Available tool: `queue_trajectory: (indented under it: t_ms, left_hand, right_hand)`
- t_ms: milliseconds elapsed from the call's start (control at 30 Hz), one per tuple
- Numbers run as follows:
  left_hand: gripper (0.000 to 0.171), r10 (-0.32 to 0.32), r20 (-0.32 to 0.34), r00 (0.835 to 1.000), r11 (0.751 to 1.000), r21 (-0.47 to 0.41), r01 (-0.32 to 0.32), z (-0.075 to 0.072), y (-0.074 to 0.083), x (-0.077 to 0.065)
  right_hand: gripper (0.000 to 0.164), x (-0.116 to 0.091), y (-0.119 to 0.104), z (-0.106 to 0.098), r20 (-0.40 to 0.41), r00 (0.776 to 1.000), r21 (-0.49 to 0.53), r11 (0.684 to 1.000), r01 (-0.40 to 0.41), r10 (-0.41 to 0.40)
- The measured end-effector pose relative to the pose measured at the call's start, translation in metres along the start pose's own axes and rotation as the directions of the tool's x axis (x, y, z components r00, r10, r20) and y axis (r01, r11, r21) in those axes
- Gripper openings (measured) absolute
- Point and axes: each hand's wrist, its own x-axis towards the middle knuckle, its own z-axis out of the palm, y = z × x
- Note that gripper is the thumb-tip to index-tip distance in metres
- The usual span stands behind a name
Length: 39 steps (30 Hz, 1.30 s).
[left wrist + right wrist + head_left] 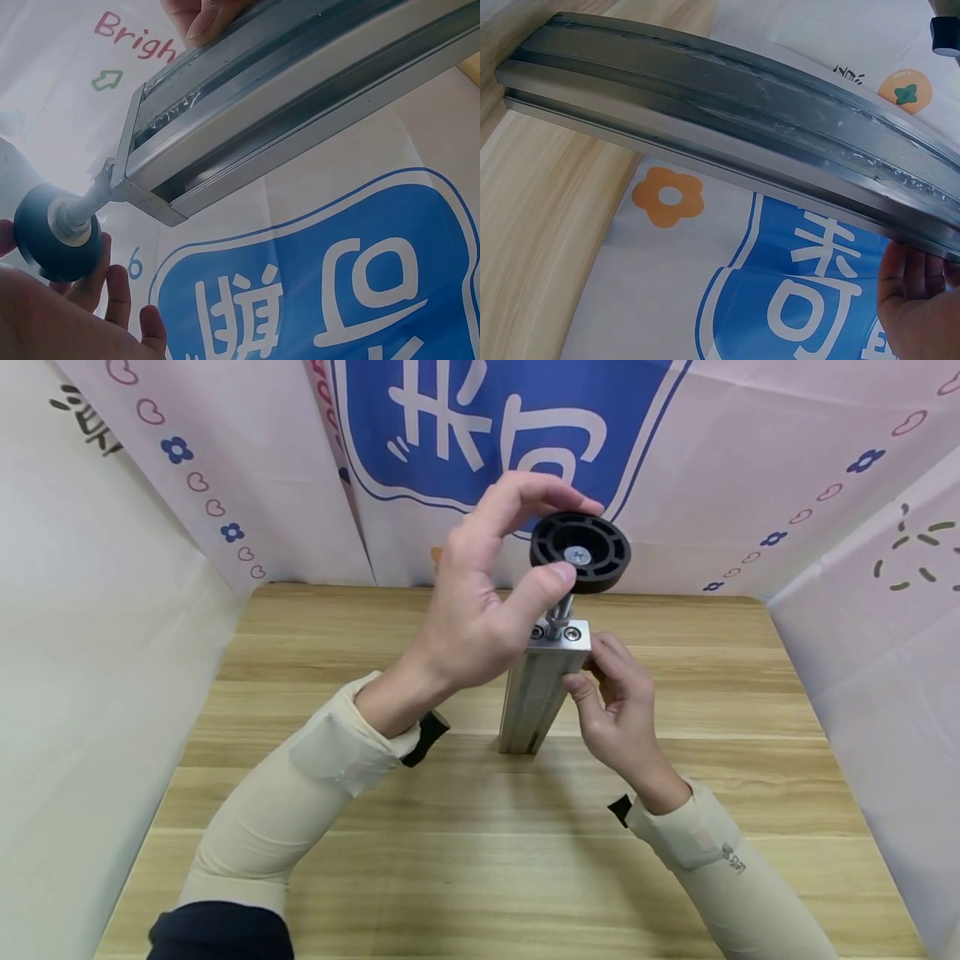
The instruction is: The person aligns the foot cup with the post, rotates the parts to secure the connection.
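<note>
A silver aluminium profile (534, 693) stands upright on the wooden table, with an end plate and two bolts on top. From that plate rises a threaded stem carrying a round black levelling foot (617, 560), its ribbed underside and centre screw facing up. My left hand (480, 602) grips the foot by its rim, thumb on the near side and fingers at the far side. Lower down, my right hand (618, 710) holds the profile's right side near the top, between thumb and fingers. The left wrist view shows the stem (94, 201) between the foot and the end plate.
The wooden table (712, 718) spreads out around the profile's base. Behind it hangs a printed cloth (675, 527) with a blue sign, and white cloth walls (97, 635) stand at both sides. Black wrist-camera parts (426, 739) stick out by the cuffs.
</note>
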Motion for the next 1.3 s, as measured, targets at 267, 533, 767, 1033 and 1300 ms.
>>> queue_trajectory:
  t_ms: [267,533,767,1033,1300]
  left_hand:
    - [0.050,-0.001,-0.005,1.000,0.997,0.078,0.002,-0.0002,0.0012,-0.0019]
    - [0.061,0.002,-0.070,0.998,0.984,0.179,0.011,0.0009,0.0039,-0.0019]
    - [0.063,0.007,-0.097,0.995,0.982,0.189,0.011,0.0014,0.0035,-0.0011]
    - [0.057,0.017,-0.091,0.996,0.983,0.185,0.000,0.0000,0.0029,-0.0002]
    - [0.050,0.041,-0.080,0.996,0.994,0.105,-0.032,-0.0006,0.0015,-0.0001]
  right_hand:
    - [0.049,0.0003,0.0005,0.0007,0.000,1.000,0.018,1.000,0.012,-0.012]
    - [0.052,0.0009,0.0012,0.0007,0.005,1.000,0.026,0.999,0.019,-0.019]
    - [0.052,0.0001,0.0018,-0.0001,0.008,1.000,0.011,1.000,0.014,-0.014]
    - [0.051,0.0004,0.0027,-0.0003,0.005,1.000,0.008,1.000,0.017,-0.017]
    - [0.051,0.0007,0.0019,0.0001,0.001,1.000,0.014,1.000,0.021,-0.021]
